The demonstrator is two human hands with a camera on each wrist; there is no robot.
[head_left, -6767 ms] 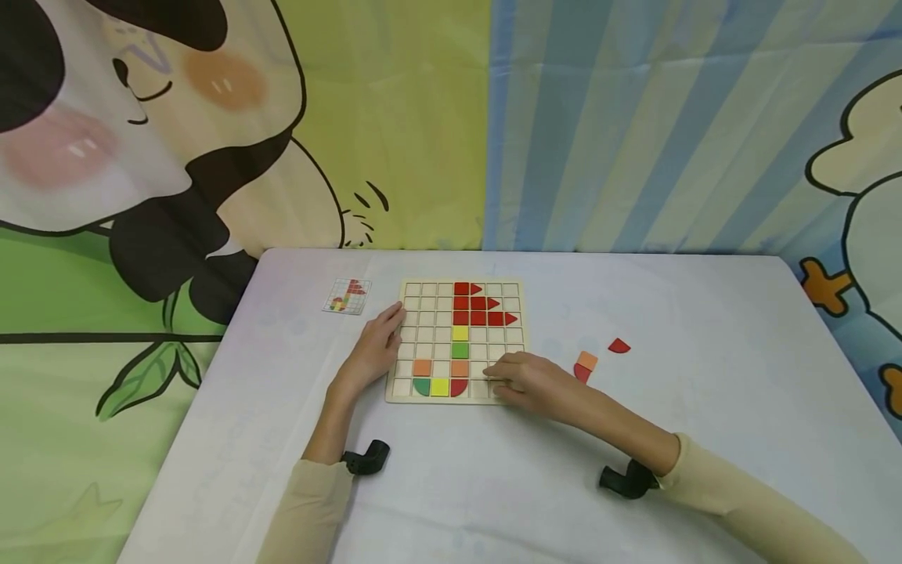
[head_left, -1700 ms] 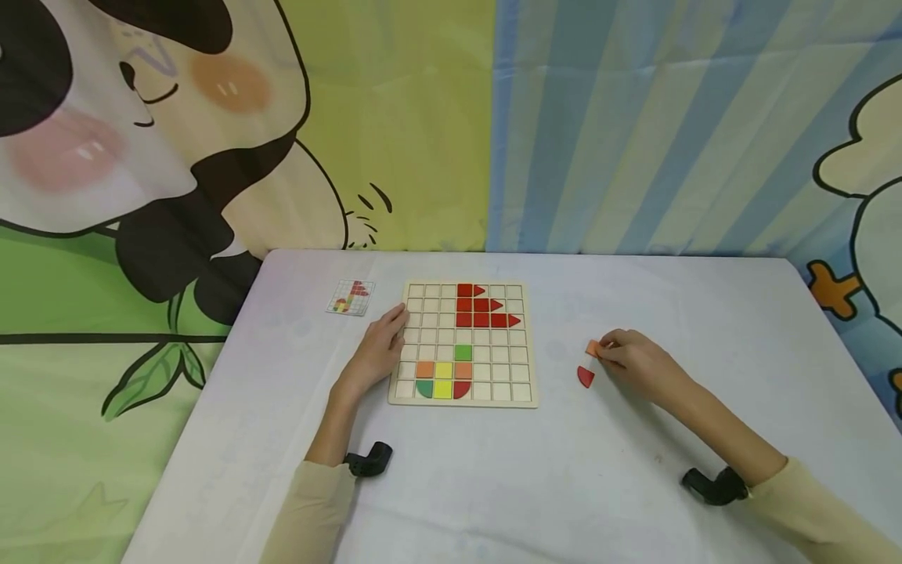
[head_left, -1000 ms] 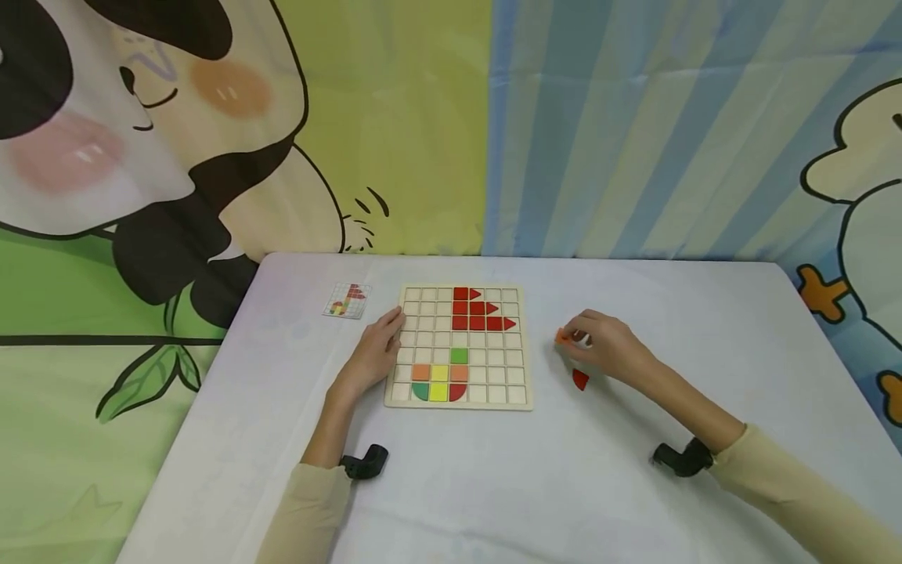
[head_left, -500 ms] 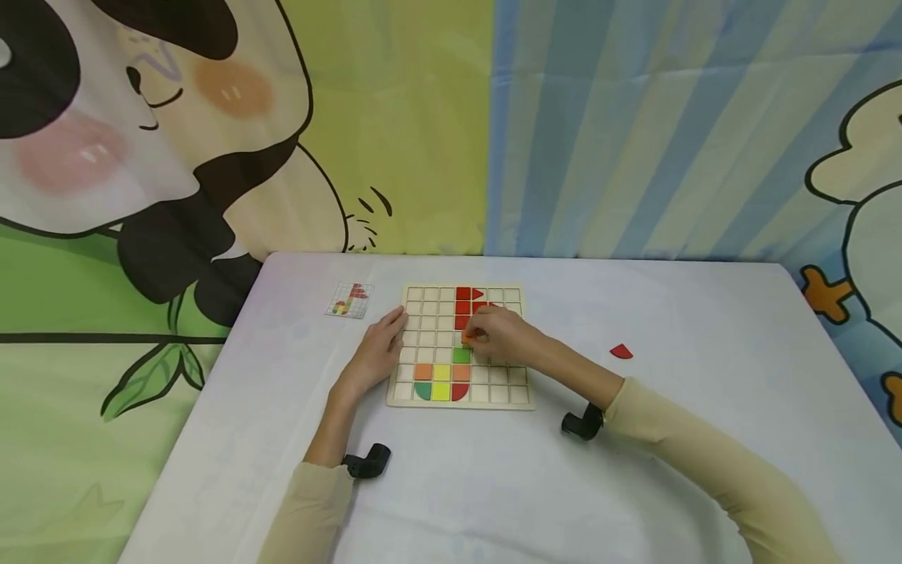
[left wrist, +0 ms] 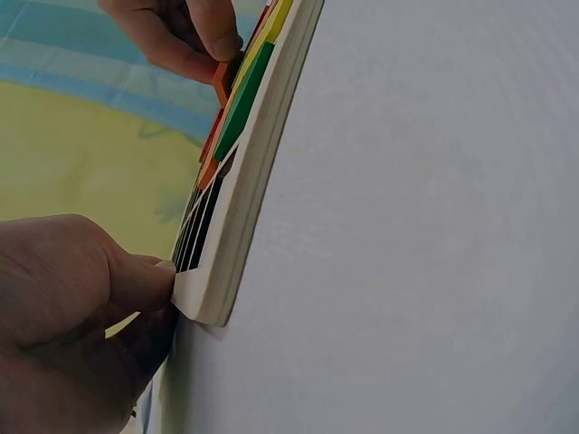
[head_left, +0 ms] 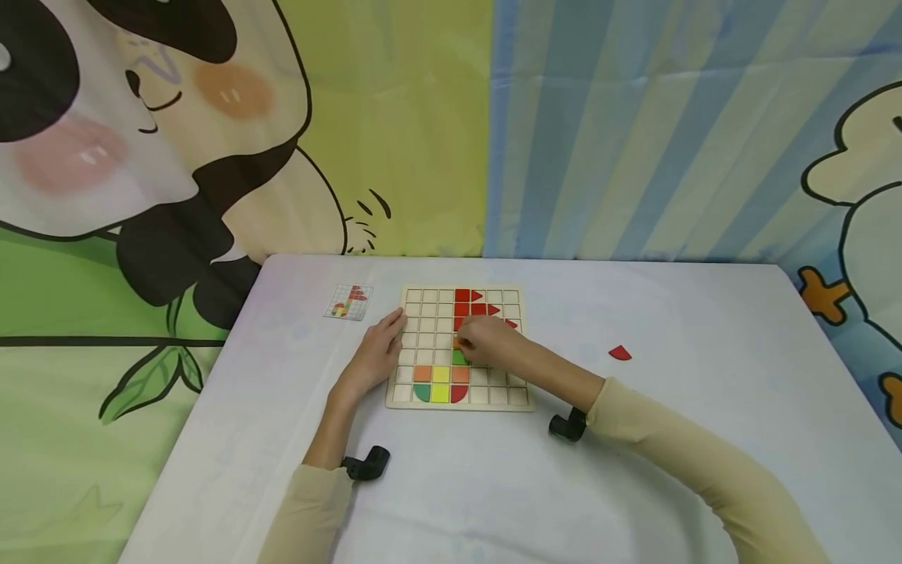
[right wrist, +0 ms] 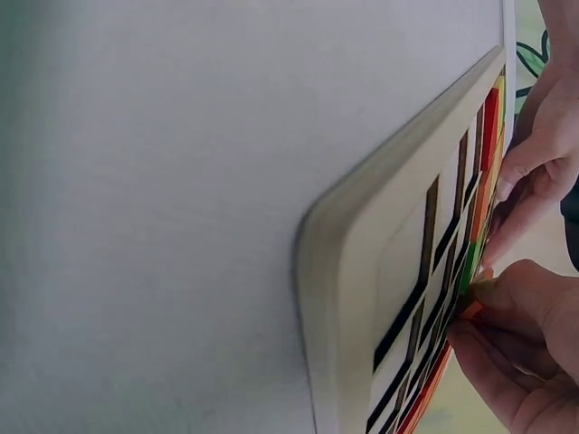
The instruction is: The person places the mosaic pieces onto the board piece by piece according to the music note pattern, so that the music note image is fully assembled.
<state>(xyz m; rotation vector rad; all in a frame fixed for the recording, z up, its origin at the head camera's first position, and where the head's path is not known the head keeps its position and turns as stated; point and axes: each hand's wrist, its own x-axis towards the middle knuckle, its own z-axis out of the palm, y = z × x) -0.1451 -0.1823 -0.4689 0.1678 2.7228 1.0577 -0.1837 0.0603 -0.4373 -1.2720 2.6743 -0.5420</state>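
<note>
The wooden grid board [head_left: 493,405] lies on the table, with red, green, yellow and orange pieces set in its cells. Along its left edge my left hand [head_left: 376,350] rests, thumb and fingertips touching the side. Between thumb and finger my right hand [head_left: 488,341] pinches an orange square [head_left: 456,343], low over the cell above the green square [head_left: 460,358]. The right wrist view shows the orange square [right wrist: 471,309] tilted at those fingertips. Below, a yellow square [head_left: 441,374] sits between two orange squares, above a row with green and red rounded pieces.
A small pattern card [head_left: 348,301] lies left of the board. One red quarter-round piece [head_left: 620,353] lies to the right on the white table [head_left: 451,486]. Black wrist cameras stick out near both sleeves, and a printed cloth [head_left: 416,157] hangs behind.
The yellow square moved from below the red rows to between the orange squares. My right hand took the loose orange square and brought it left over the board. My left hand stayed put.
</note>
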